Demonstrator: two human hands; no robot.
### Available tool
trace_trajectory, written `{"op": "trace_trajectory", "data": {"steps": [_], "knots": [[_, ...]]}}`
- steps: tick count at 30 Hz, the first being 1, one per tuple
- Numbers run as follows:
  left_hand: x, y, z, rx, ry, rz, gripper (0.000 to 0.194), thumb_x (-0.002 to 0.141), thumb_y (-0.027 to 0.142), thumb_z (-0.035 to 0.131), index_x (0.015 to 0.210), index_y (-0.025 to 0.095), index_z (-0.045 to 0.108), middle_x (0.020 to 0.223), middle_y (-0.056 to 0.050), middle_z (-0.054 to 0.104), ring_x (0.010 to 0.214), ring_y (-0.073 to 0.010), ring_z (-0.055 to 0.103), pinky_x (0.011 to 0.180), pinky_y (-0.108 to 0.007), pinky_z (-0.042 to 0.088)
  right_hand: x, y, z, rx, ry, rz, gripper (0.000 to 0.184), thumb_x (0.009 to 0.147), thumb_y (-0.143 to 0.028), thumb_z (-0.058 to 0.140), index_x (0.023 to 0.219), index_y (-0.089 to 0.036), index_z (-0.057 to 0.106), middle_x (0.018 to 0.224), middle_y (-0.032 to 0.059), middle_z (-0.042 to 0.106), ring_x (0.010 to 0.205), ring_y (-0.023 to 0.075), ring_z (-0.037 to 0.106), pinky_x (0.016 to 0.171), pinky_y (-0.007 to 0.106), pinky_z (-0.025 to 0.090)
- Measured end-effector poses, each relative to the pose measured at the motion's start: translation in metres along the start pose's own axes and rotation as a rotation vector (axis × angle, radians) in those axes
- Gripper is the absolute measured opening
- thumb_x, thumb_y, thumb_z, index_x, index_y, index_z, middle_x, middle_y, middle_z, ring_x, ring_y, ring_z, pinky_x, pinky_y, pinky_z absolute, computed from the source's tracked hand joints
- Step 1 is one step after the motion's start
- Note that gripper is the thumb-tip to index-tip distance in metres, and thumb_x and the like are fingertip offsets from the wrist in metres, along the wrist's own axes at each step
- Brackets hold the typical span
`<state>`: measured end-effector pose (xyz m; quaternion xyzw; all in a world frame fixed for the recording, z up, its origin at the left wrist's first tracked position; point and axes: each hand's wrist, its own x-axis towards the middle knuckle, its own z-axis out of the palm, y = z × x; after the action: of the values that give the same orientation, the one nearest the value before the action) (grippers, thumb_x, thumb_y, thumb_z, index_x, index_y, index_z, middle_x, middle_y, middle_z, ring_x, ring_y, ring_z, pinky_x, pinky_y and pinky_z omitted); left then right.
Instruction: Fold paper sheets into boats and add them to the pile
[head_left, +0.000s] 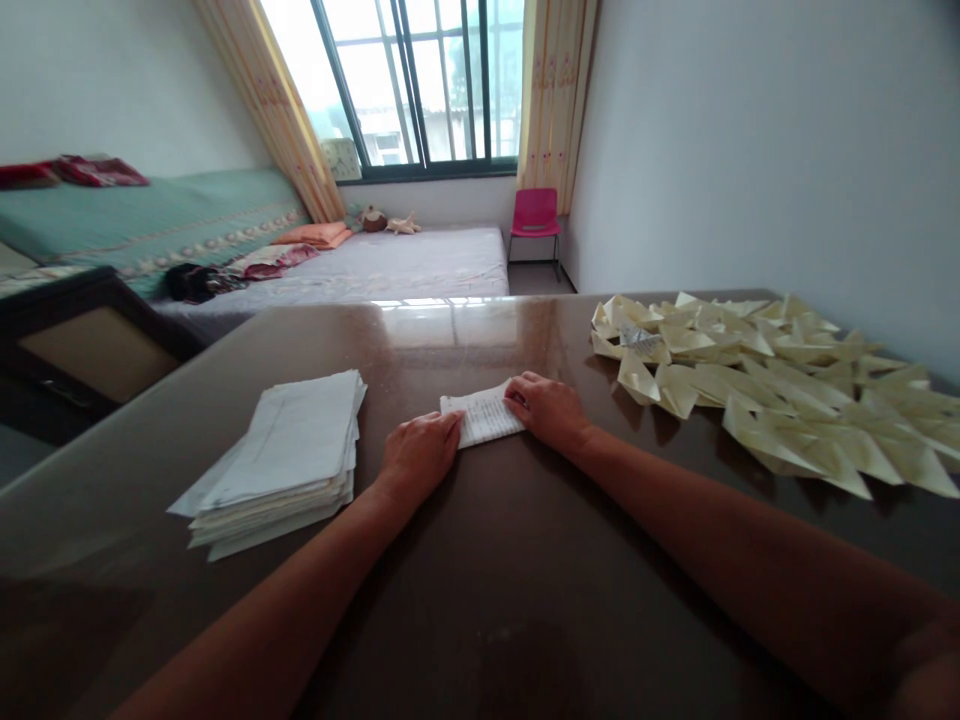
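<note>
A folded sheet of printed paper [486,414] lies on the brown table between my hands. My left hand [424,450] grips its left edge, with the thumb on top. At the right end, my right hand [547,405] pinches the paper's upper corner with curled fingers. Left of my left hand stands a stack of white paper sheets [292,440], its edges uneven. To the right of my right hand spreads a pile of folded cream paper boats [757,370], one of them printed in grey.
The glossy brown table [480,580] reaches toward a bed [442,258] under the window. A pink chair [536,213] stands by the right wall. At the left is a dark wooden cabinet [97,345].
</note>
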<state>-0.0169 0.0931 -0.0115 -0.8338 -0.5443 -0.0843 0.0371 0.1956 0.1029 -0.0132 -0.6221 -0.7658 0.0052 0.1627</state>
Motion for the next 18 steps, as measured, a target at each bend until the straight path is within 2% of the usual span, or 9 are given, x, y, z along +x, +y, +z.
{"op": "trace_trajectory", "data": {"steps": [5,8,11,13,15,18], "knots": [[-0.001,0.0,0.0,0.049,0.014,0.0,0.039,0.097,0.041,0.03,0.115,0.032,0.063,0.094,-0.004,0.069,0.083,-0.0227,0.065,0.066,-0.03,0.047,0.001,-0.001,0.0,-0.026,-0.017,0.005,0.024,0.093,-0.04,0.044,0.096,-0.025,0.062,0.101,0.0021,0.064,0.08,0.0167,0.061,0.062,0.026,0.037],[-0.001,0.001,-0.005,0.082,0.052,0.011,0.037,0.096,0.039,0.033,0.115,0.03,0.064,0.098,-0.007,0.067,0.092,-0.0256,0.062,0.067,-0.033,0.05,0.0,-0.002,0.0,-0.046,-0.019,0.007,0.024,0.093,-0.04,0.042,0.097,-0.025,0.061,0.101,0.0028,0.064,0.08,0.0173,0.062,0.061,0.026,0.037],[-0.006,0.009,-0.01,0.05,0.143,0.167,0.035,0.095,0.025,0.036,0.121,0.024,0.06,0.12,-0.01,0.061,0.116,-0.0273,0.051,0.086,-0.038,0.051,-0.001,-0.003,0.0,-0.068,-0.025,0.011,0.024,0.094,-0.039,0.041,0.099,-0.025,0.06,0.102,0.0044,0.064,0.08,0.0175,0.062,0.062,0.026,0.037],[-0.011,0.018,-0.008,-0.014,0.151,0.32,0.038,0.094,0.021,0.036,0.128,0.021,0.055,0.132,-0.009,0.055,0.127,-0.025,0.044,0.102,-0.039,0.043,-0.001,-0.004,0.0,-0.076,-0.025,0.011,0.025,0.094,-0.039,0.04,0.1,-0.024,0.059,0.103,0.005,0.063,0.079,0.0176,0.062,0.062,0.026,0.038],[-0.016,0.026,-0.003,-0.082,0.101,0.411,0.04,0.096,0.028,0.036,0.132,0.018,0.051,0.138,-0.009,0.052,0.132,-0.0233,0.041,0.11,-0.039,0.036,-0.002,-0.005,0.0,-0.077,-0.024,0.009,0.025,0.095,-0.038,0.039,0.1,-0.024,0.059,0.104,0.0051,0.063,0.079,0.0177,0.063,0.062,0.026,0.039],[-0.022,0.033,0.004,-0.141,0.019,0.426,0.046,0.097,0.036,0.035,0.137,0.016,0.045,0.142,-0.01,0.047,0.135,-0.0225,0.038,0.113,-0.04,0.033,-0.002,-0.003,-0.001,-0.07,-0.02,0.011,0.026,0.095,-0.037,0.039,0.1,-0.024,0.06,0.104,0.0053,0.063,0.08,0.018,0.063,0.062,0.026,0.039]]}}
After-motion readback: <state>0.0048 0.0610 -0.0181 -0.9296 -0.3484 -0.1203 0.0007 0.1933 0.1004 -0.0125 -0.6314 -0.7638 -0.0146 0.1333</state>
